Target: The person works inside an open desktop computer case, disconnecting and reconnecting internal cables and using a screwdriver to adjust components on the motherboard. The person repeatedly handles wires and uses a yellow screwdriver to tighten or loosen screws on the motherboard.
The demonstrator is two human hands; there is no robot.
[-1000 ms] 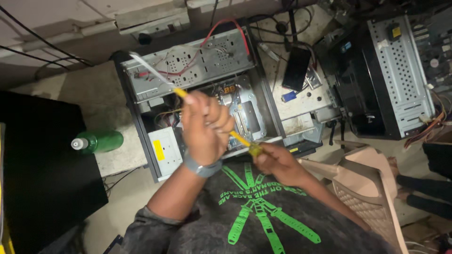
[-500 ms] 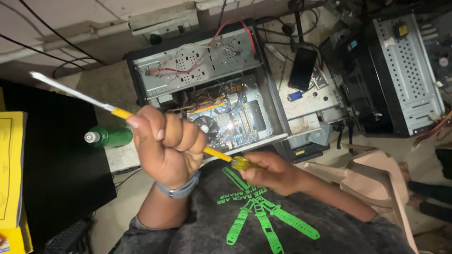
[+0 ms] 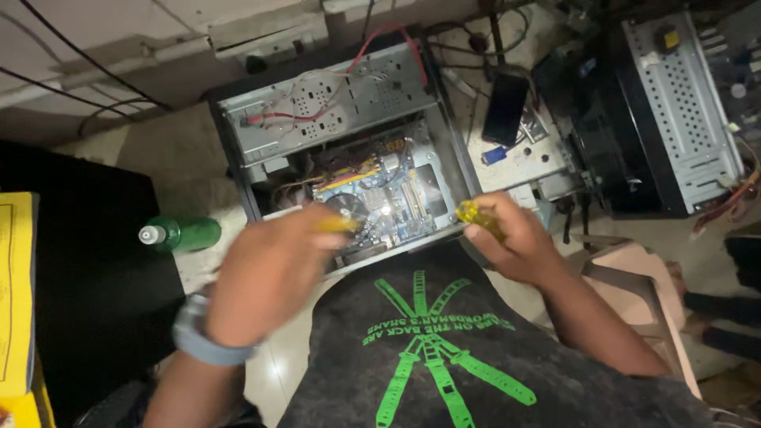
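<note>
Two hands are now working apart over the open computer case (image 3: 333, 150): the left hand (image 3: 269, 273), which half a second ago was lifting a long yellow-handled screwdriver high, is now lowering, fingers clenched on a yellow handle (image 3: 337, 224) just above the motherboard (image 3: 388, 202). The right hand (image 3: 511, 238) is gripping a second yellow handle (image 3: 474, 214) at the case's near edge, so both tools are coming back to the board.

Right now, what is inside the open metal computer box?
Inside the open computer case sit a blue circuit board, red wires and a perforated metal bay. The left hand covers its near corner.
</note>
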